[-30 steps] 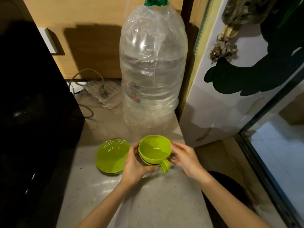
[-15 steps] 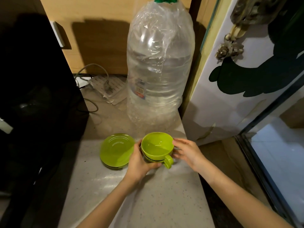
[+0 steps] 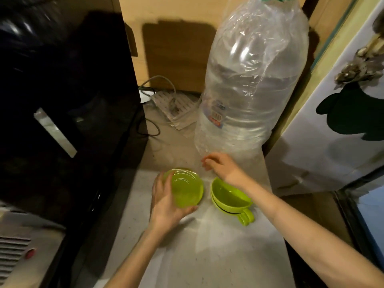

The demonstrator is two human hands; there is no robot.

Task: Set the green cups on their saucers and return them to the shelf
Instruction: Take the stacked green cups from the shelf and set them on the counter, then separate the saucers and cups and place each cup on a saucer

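Two nested green cups [image 3: 229, 199] stand on the pale counter [image 3: 218, 256], their handles pointing toward me at the right. To their left lie stacked green saucers [image 3: 187, 190]. My left hand [image 3: 166, 204] grips the top saucer at its left and near rim; it looks slightly lifted and blurred. My right hand [image 3: 223, 168] hovers above the far rim of the cups, fingers loosely curled and holding nothing.
A large clear water bottle [image 3: 249, 86] wrapped in plastic stands right behind the cups. A black appliance [image 3: 68, 113] fills the left side. A power strip with cables [image 3: 174, 107] lies at the back. A white door [image 3: 336, 132] is at the right.
Both hands let go of the cups, which now stand on the counter. My left hand moved left onto the saucers; my right hand moved beyond the cups. The camera shifted.
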